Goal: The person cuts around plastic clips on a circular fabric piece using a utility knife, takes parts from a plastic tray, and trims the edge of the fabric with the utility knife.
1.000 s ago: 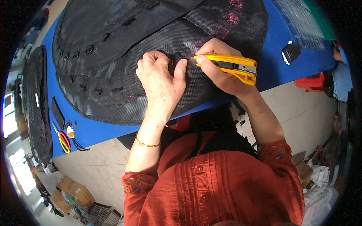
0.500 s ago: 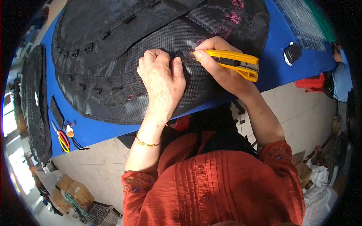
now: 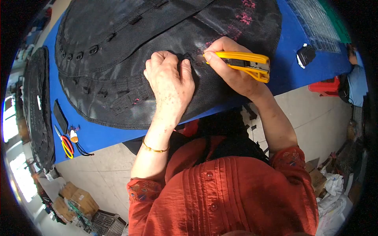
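A large black mesh fabric piece (image 3: 220,90) with rounded edges and strap loops lies before me, with bits of pink thread (image 3: 245,17) on its far right part. My left hand (image 3: 169,78) presses on the fabric, fingers curled and closed at a bunched black strap spot (image 3: 191,59); whether they pinch the cloth is hidden. In my right hand (image 3: 228,69) is a yellow utility knife (image 3: 248,63), gripped near its front. Its blade points left and its tip meets the fabric beside my left thumb.
On the blue table (image 3: 94,135) at left lie scissors (image 3: 67,146), a small orange-and-white spool (image 3: 73,136) and a dark flat object (image 3: 60,116). A black item (image 3: 305,56) and clear plastic (image 3: 315,23) are at right. Another person's blue sleeve (image 3: 357,84) shows at the far right.
The knife's rear end has tipped slightly upward in the view while its blade stays at the same spot. My left hand keeps its place on the fabric.
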